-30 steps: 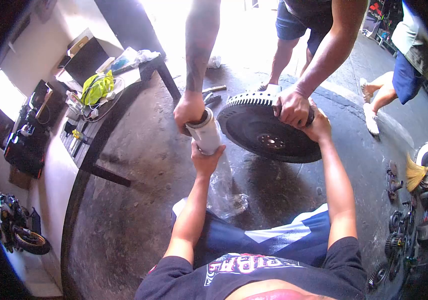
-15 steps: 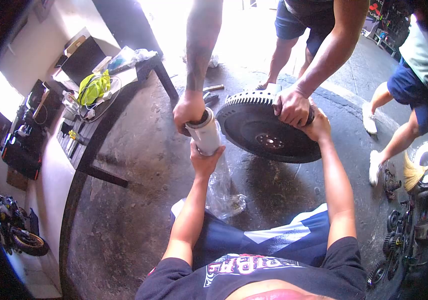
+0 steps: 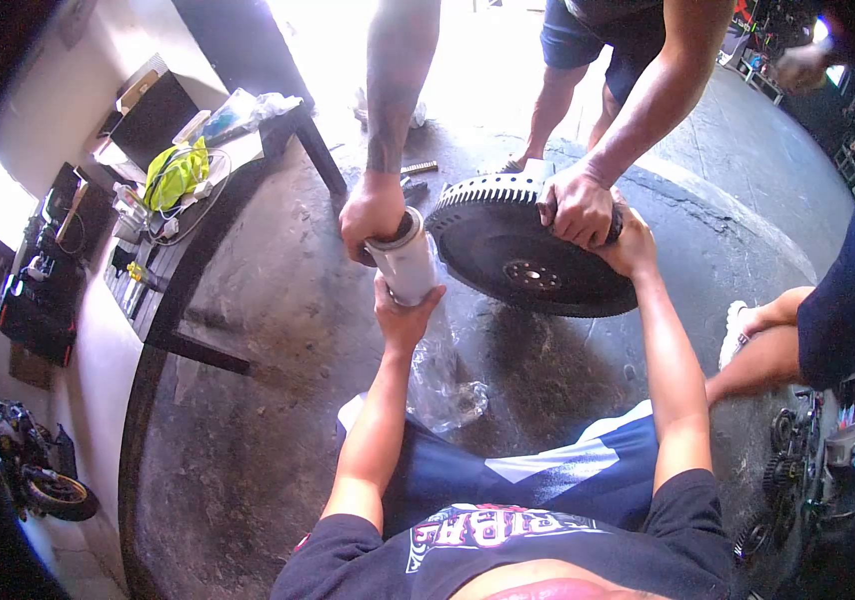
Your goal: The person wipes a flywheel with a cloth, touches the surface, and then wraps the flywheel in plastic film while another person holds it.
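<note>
My left hand (image 3: 406,318) is wrapped round the lower end of a pale, hollow, flanged cylinder liner (image 3: 408,272), held tilted above the floor. A co-worker's hand (image 3: 371,218) grips its upper rim. My right hand (image 3: 634,245) is closed on the right edge of a large dark flywheel (image 3: 493,255) with teeth around its rim and a ring of bolt holes at its centre. The co-worker's other hand (image 3: 580,205) grips the flywheel just beside mine. My right fingertips are partly hidden there.
Clear plastic wrap (image 3: 443,390) lies on the floor by my legs. A bench (image 3: 218,200) with a yellow-green cloth (image 3: 176,178) stands left. Gears and machine parts (image 3: 783,470) lie at the right, where another person's leg (image 3: 768,345) is near my elbow.
The person at the right has come closer to my right arm. The liner and flywheel stay in the same hands, shifted only slightly in view.
</note>
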`<action>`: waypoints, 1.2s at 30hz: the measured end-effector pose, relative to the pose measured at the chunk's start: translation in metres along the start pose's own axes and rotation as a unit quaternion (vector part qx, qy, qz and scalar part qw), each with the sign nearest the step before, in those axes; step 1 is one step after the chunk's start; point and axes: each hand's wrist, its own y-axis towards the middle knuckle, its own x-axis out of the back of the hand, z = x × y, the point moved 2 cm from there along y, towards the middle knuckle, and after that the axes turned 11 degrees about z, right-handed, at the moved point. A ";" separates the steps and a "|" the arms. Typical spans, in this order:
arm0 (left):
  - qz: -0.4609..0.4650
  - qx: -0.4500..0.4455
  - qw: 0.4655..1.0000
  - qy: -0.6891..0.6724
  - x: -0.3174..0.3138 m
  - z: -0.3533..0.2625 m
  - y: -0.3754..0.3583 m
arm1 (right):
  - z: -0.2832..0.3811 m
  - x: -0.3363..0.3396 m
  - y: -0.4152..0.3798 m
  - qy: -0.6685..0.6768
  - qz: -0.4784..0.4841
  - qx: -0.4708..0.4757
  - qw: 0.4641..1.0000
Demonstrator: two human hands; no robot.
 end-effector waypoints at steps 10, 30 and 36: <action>-0.010 -0.110 0.986 0.121 0.005 -0.004 0.005 | 0.005 0.007 0.004 -0.029 -0.018 0.013 0.999; 0.063 0.040 0.997 -0.011 0.003 0.009 0.001 | -0.005 -0.003 0.004 -0.003 -0.006 0.017 1.000; 0.065 0.026 0.998 0.006 0.002 0.006 0.002 | 0.003 0.002 0.004 0.007 -0.005 0.001 1.000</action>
